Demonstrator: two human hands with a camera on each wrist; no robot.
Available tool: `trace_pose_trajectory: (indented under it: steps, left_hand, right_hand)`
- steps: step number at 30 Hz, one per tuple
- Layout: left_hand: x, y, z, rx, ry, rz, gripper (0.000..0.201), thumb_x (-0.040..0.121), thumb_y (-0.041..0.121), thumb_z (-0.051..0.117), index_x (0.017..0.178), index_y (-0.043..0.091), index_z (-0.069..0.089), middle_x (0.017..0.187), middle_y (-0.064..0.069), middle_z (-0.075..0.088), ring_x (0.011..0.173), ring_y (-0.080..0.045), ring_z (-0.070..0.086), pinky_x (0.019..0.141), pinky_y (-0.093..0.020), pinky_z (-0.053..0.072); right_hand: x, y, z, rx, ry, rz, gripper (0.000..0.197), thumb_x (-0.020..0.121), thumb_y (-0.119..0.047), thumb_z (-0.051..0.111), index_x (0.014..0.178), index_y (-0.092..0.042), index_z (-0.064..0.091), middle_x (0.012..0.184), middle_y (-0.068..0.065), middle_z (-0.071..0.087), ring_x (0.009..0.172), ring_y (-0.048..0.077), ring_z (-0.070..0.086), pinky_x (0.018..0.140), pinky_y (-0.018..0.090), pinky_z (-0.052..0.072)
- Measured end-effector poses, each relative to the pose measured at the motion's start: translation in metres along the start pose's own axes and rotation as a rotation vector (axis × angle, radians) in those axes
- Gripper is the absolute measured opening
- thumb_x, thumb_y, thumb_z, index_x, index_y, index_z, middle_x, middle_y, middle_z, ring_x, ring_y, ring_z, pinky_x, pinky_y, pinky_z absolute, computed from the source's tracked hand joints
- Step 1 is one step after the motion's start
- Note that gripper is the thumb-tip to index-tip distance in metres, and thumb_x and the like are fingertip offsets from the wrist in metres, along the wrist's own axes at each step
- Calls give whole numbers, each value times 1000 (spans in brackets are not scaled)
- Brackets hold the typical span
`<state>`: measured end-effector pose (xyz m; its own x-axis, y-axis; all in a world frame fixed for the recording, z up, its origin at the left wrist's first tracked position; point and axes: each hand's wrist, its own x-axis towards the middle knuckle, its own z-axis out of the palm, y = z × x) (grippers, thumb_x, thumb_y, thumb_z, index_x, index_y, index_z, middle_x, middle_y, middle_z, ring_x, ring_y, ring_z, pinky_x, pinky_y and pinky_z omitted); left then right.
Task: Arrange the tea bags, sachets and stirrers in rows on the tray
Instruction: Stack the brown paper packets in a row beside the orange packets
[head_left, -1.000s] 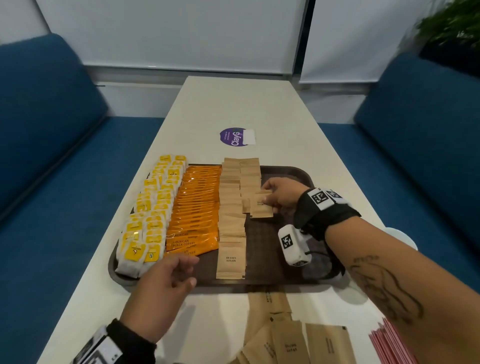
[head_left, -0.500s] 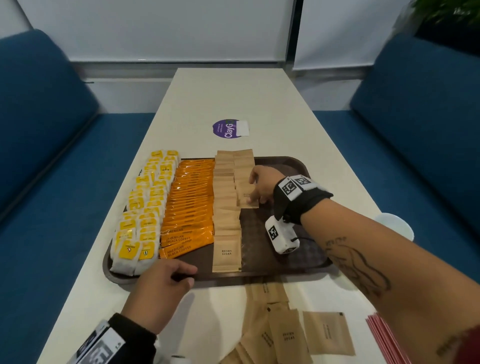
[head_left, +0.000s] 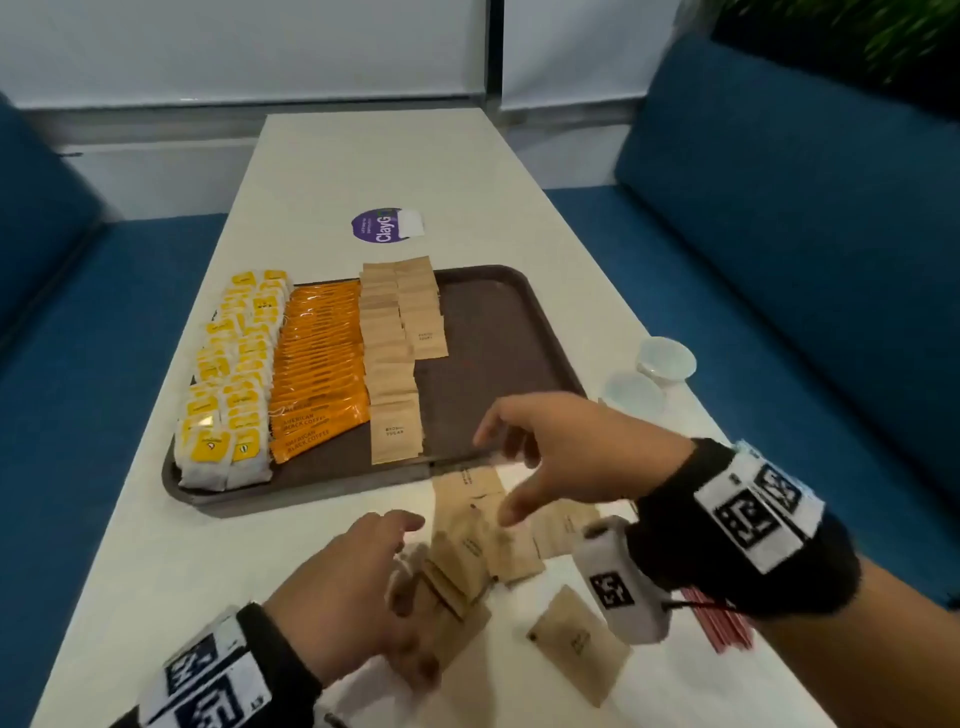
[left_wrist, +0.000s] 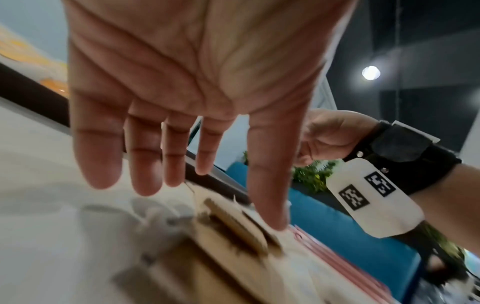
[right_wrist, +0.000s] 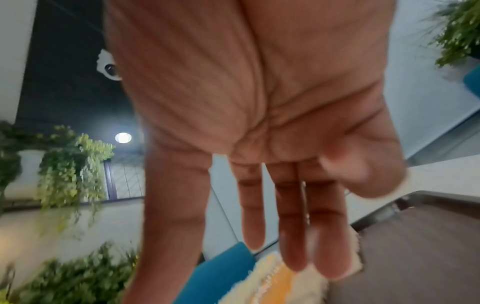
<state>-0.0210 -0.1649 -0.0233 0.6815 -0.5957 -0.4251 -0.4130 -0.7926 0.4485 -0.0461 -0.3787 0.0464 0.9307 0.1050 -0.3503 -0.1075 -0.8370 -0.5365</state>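
Head view: brown tray (head_left: 498, 322) on the white table (head_left: 332, 156) carries rows of yellow tea bags (head_left: 228, 384), orange coffee sachets (head_left: 317, 364) and brown sugar sachets (head_left: 389, 358); more brown sachets (head_left: 467, 551) lie loose on the table just before the tray
Left hand (head_left: 348, 592): fingers straight, nothing grasped; its wrist view alone shows the thumb tip touching the loose pile (left_wrist: 233, 226)
Right hand (head_left: 571, 457): fingers spread, empty, above the pile
Stirrers (head_left: 717, 623): red, on the table under the right wrist

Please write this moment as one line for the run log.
left hand: open, at loose brown sugar sachets | right hand: open, above them | tray: right side bare
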Motion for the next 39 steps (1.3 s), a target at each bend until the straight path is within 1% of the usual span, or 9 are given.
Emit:
trace_pose_trajectory:
  steps: [3, 6, 9, 14, 21, 27, 32, 35, 39]
  left_hand:
    - [-6, 2, 12, 194, -61, 40, 107, 64, 40, 77, 145, 33, 8, 132, 9, 32, 122, -12, 38, 98, -24, 38]
    - [-7, 8, 21, 356, -27, 56, 106, 72, 29, 72, 147, 29, -2, 133, 5, 29, 119, -17, 38, 96, -26, 39]
    - [-3, 11, 27, 383, 6, 29, 103, 74, 27, 72, 148, 26, 0, 133, 2, 30, 117, -19, 42, 90, -26, 40]
    - [3, 11, 31, 228, 33, 45, 92, 76, 30, 70, 146, 24, 11, 129, 1, 36, 112, -16, 49, 86, -22, 40]
    - [8, 18, 33, 124, 8, 48, 96, 75, 21, 71, 147, 26, 9, 133, 1, 37, 110, -15, 52, 84, -19, 42]
    - [10, 25, 31, -33, -2, 57, 92, 66, 14, 76, 141, 27, 24, 122, 5, 39, 107, -12, 50, 82, -19, 45]
    - [12, 32, 24, -526, -81, 43, 50, 67, 34, 81, 109, 26, 55, 98, 11, 64, 88, -6, 63, 80, -27, 55]
    - [20, 36, 18, -513, -51, -34, 19, 80, 28, 72, 80, 30, 53, 77, 7, 61, 66, -7, 59, 56, -21, 50]
    - [34, 39, 23, -472, -106, -137, 25, 70, 25, 77, 88, 17, 63, 82, -4, 68, 77, -19, 65, 75, -31, 55]
  right_hand:
    - [-20, 19, 33, -206, -117, 88, 89, 60, -33, 87, 135, -34, 39, 126, -12, 47, 113, 12, 46, 89, 27, 44]
    - [-25, 29, 59, -390, -127, 143, 103, 52, -35, 90, 138, -30, 33, 124, -4, 46, 112, 20, 46, 91, 37, 46]
    - [-23, 31, 74, -485, -64, 187, 102, 50, -32, 90, 135, -24, 34, 121, 0, 44, 109, 21, 43, 88, 36, 46]
    - [-22, 29, 79, -354, -24, 263, 84, 56, -24, 89, 124, -18, 39, 118, 3, 41, 107, 19, 44, 83, 30, 46]
    - [-23, 25, 86, -115, 10, 302, 70, 63, -16, 83, 119, -18, 42, 116, 1, 44, 100, 19, 50, 78, 29, 47]
    - [-24, 19, 95, 125, 73, 301, 83, 61, -15, 87, 127, -21, 36, 121, -1, 37, 105, 16, 49, 75, 21, 49]
    - [-18, 19, 103, 64, 100, 237, 73, 69, -20, 79, 128, -22, 36, 120, 3, 42, 108, 20, 51, 89, 28, 48]
    - [-17, 20, 105, 89, 100, 220, 65, 73, -17, 76, 126, -23, 37, 118, 3, 44, 103, 20, 53, 82, 27, 48]
    - [-18, 22, 104, 119, 125, 195, 64, 72, -10, 75, 123, -22, 37, 115, 2, 44, 96, 18, 52, 69, 23, 43]
